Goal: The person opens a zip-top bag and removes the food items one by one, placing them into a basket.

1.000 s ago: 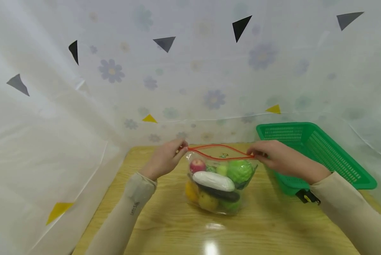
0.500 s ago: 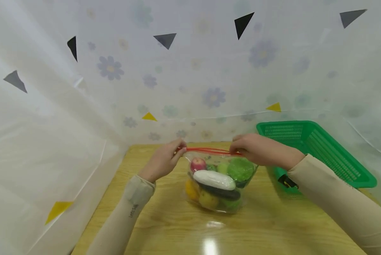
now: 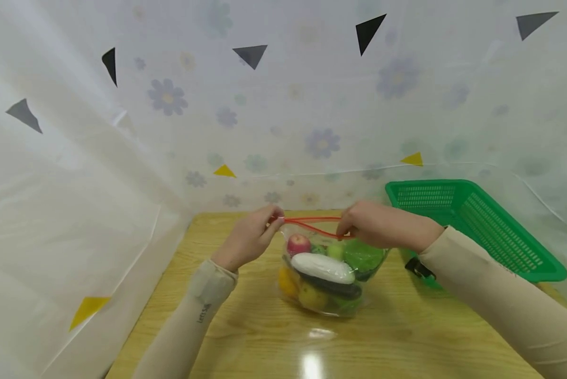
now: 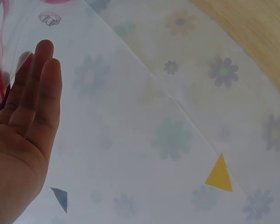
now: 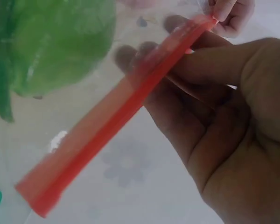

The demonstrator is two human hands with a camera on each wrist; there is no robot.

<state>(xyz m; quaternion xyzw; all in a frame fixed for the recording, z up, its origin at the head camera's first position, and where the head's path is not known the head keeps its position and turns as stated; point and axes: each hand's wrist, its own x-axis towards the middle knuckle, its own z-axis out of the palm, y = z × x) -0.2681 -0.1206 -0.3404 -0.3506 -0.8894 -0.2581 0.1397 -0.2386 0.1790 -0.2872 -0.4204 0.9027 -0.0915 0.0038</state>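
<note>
Clear plastic forms the bag (image 3: 320, 240), filled with produce (image 3: 323, 267) at centre-frame on the desk (image 3: 245, 337) in the head view; filling looks done, closing unfinished, as the red seal (image 3: 311, 218) gapes. In the left wrist view, at left, the left hand (image 4: 24, 130) pinches the seal, its spare fingers nearly straight. In the right wrist view, the right hand (image 5: 238, 126) pinches the seal partway along.

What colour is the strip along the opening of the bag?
Red; the strip shows best in the right wrist view.
</note>
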